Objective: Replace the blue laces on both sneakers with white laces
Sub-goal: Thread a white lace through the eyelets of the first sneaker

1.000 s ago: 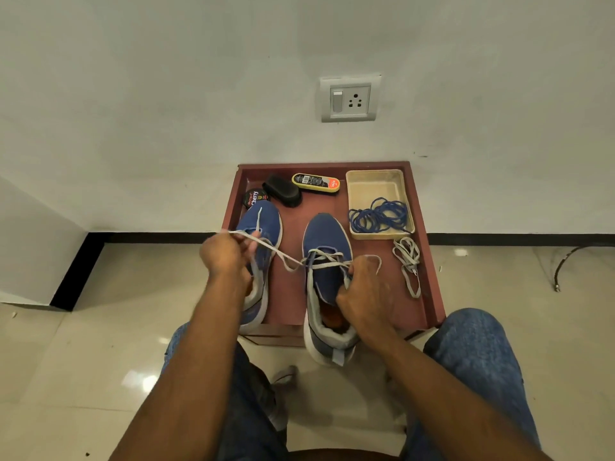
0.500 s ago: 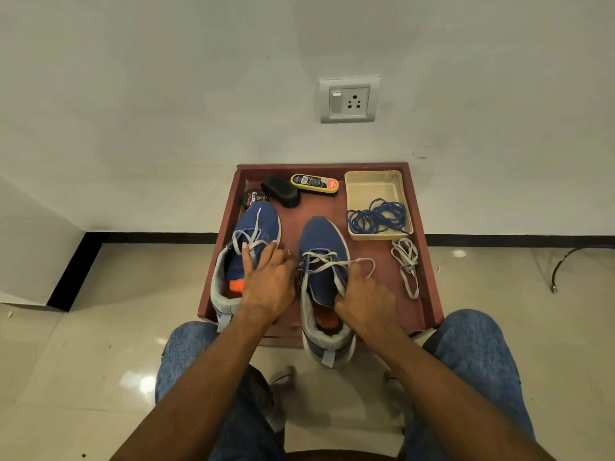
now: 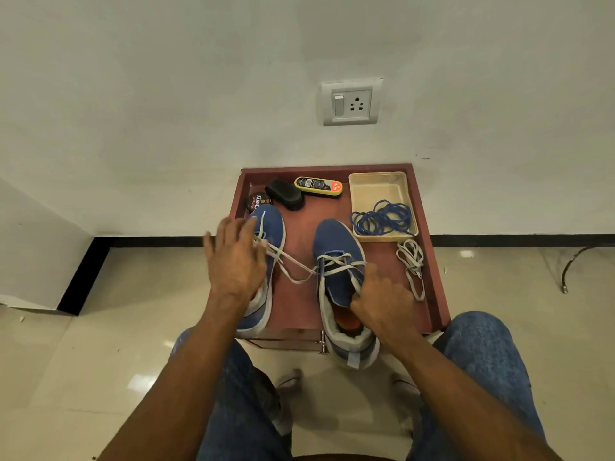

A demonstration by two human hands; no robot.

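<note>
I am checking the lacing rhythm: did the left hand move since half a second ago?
Yes. The left hand moved away from the right sneaker, out over the left sneaker toward the table's left edge, fingers now spread.

Left hand (image 3: 236, 264) spread, right hand (image 3: 382, 302) curled

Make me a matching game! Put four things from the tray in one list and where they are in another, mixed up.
Things:
1. blue laces
2. loose white lace
3. round polish tin
4. right sneaker

Places:
A. far left corner of the tray
B. held by the right hand
C. inside the cream box
D. on the tray floor, just in front of the cream box

Pairs: 1-C, 2-D, 3-A, 4-B
</note>
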